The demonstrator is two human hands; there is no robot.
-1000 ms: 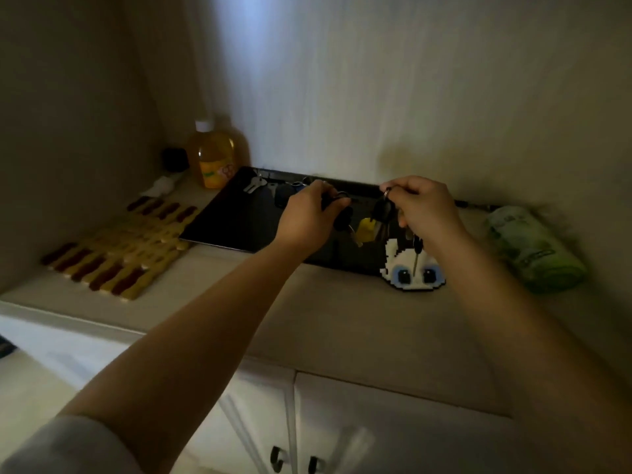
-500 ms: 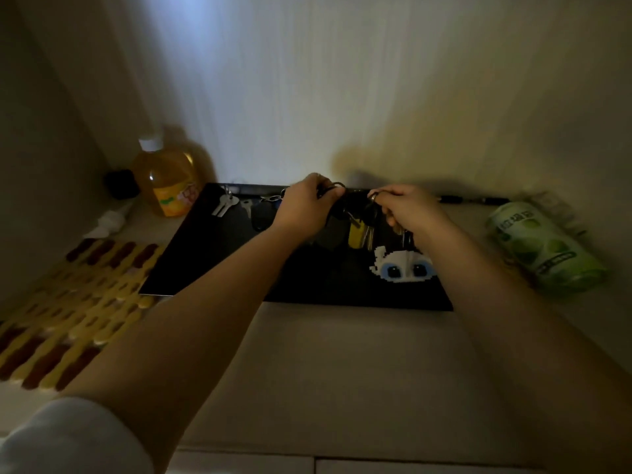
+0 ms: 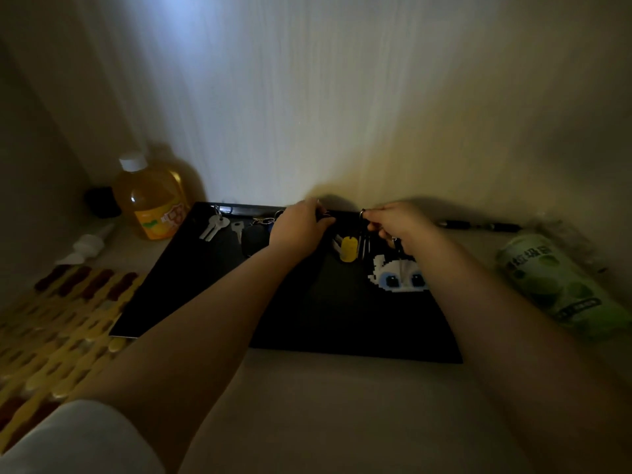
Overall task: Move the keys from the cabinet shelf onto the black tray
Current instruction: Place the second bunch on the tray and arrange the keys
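Pinching a key ring, the right hand (image 3: 398, 222) holds the keys (image 3: 362, 242) (with a yellow tag) hanging over the black tray (image 3: 307, 319) on the cabinet shelf (image 3: 325, 388). Left hand (image 3: 301, 225) curls at the tray's far edge; what its grip holds cannot be told. More keys (image 3: 213, 227) lie at the tray's far left.

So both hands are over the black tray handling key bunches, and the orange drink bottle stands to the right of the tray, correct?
Not quite. The head view shows the orange drink bottle to the left of the black tray, at the back corner. The rest holds: the left hand and right hand are over the tray handling key bunches.
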